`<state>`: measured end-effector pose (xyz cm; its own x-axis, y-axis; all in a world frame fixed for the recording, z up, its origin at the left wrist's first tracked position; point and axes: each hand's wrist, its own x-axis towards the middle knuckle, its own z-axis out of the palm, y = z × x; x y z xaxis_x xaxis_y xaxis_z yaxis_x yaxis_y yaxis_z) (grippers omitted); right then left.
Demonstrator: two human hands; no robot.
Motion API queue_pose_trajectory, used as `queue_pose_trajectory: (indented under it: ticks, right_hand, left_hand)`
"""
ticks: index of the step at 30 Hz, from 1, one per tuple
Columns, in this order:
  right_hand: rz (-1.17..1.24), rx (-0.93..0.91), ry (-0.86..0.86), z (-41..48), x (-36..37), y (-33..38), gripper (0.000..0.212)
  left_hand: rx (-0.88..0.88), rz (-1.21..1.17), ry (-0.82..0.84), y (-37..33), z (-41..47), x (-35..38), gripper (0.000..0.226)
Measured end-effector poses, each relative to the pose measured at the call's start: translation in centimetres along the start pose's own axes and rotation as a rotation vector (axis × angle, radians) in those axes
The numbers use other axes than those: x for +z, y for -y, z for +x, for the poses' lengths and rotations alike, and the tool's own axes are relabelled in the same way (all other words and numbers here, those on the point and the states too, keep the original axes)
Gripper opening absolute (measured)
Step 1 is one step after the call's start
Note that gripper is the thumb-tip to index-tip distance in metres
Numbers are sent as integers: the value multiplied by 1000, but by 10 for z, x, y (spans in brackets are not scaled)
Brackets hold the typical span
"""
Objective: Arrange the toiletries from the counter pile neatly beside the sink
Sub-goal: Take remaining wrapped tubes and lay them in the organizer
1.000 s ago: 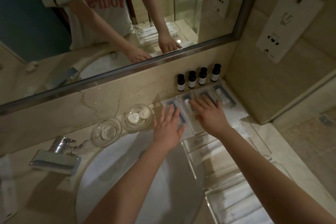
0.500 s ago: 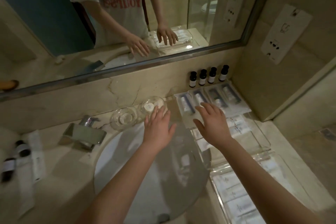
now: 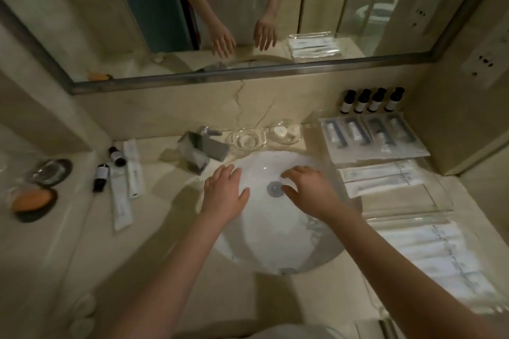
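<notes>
My left hand (image 3: 225, 192) and my right hand (image 3: 308, 191) hover over the white sink basin (image 3: 275, 234), both empty with fingers spread. Right of the sink, several small dark bottles (image 3: 371, 100) stand in a row against the wall, with flat packets (image 3: 371, 136) laid side by side in front of them. Long white sachets (image 3: 380, 179) lie in a clear tray (image 3: 440, 201) below. Left of the sink a loose pile remains: two dark bottles (image 3: 108, 165) and white tubes (image 3: 126, 181) lying on the counter.
The chrome faucet (image 3: 201, 150) stands behind the basin, with two glass dishes (image 3: 267, 136) to its right. A dark soap dish with orange soap (image 3: 33, 201) and another dish (image 3: 51, 173) sit far left. A second clear tray with white packets (image 3: 429, 256) lies at front right. The mirror spans the back wall.
Both hands have drawn back from the packets at the right and moved left over the basin. The view has swung left, bringing the leftover pile into sight.
</notes>
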<state>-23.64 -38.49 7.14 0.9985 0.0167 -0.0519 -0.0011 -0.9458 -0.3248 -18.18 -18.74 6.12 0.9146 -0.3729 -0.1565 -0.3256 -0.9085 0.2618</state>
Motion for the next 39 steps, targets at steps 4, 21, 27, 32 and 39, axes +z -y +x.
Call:
queue_pose_trajectory:
  ticks: [4,21,27,32,39]
  right_hand:
    - [34,-64,162,14,18,45,36]
    - [2,-204,462,147,120,228,50]
    - [125,-113,461,200,148,276,58]
    - [168,-16,434,232,175,302,56]
    - [109,178,355,252,206,328,50]
  left_hand:
    - [-85,21,57,56,-22,2,54]
    - [-601,-136,95,271,-40,-16,42]
    - [-760,-348,42,303,-8,-10,47]
    - [-820,-377,57,319,10,2,63]
    - [-825,-259,111,324,23,12,60]
